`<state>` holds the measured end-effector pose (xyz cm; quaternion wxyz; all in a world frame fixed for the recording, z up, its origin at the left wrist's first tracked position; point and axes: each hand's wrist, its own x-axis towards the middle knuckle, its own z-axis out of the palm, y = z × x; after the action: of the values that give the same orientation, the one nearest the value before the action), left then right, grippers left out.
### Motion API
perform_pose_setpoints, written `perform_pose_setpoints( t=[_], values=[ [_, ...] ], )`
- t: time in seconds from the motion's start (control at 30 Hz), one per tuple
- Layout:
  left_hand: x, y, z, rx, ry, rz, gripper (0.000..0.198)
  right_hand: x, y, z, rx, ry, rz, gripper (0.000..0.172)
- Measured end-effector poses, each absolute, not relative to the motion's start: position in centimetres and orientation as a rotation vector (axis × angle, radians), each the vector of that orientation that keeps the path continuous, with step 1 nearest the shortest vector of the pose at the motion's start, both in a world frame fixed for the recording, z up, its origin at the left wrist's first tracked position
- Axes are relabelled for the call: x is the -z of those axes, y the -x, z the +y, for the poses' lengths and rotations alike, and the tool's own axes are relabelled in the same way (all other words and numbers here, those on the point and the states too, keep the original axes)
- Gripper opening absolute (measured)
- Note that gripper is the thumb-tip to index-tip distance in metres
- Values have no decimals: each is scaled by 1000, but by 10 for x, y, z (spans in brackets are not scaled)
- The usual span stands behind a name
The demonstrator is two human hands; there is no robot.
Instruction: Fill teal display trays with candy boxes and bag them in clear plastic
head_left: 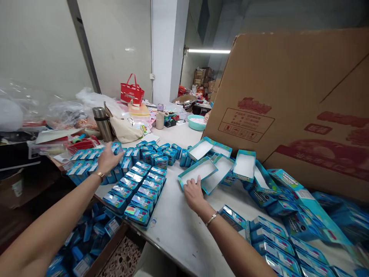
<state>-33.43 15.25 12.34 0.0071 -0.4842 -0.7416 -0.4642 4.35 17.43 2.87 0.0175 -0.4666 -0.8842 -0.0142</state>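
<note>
My left hand (107,159) reaches over the rows of small blue tins on the left, its thumb and fingers around one blue tin (117,146). Below it, two rows of shiny-lidded tins (143,192) sit in a shallow tray near the table's front edge. My right hand (194,193) grips the near rim of an open, shallow cardboard tray (186,176) with a white inside and blue sides. That tray is tilted and leans against a similar tray (220,173). The fingers partly hide its front edge.
A large brown carton (288,96) stands along the right. More blue tins (269,236) lie at the lower right. Below the table's front edge is a box of loose blue packs (95,231). A steel flask (103,124) and a red bag (132,92) stand behind.
</note>
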Motion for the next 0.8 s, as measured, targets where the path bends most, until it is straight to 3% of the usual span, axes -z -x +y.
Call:
perform_pose_setpoints(
  t=[0.1,0.37,0.5,0.67,0.8],
  values=[
    [-129,330,153,1496,1426,-2320,58,-27,-57,166,129,1310,-2858,36],
    [-182,235,71,1787,1683,-2042,59,-27,-101,59,-219,792,-3154,15],
    [-155,152,24,1778,2040,-2169,62,-11,-114,29,-242,859,-3138,10],
    [-80,92,2,1833,2371,-2191,52,-26,-163,16,-272,1192,-2580,43],
    [-54,75,13,1895,2588,-2101,47,-43,-198,38,1,1748,-2144,52]
  ],
)
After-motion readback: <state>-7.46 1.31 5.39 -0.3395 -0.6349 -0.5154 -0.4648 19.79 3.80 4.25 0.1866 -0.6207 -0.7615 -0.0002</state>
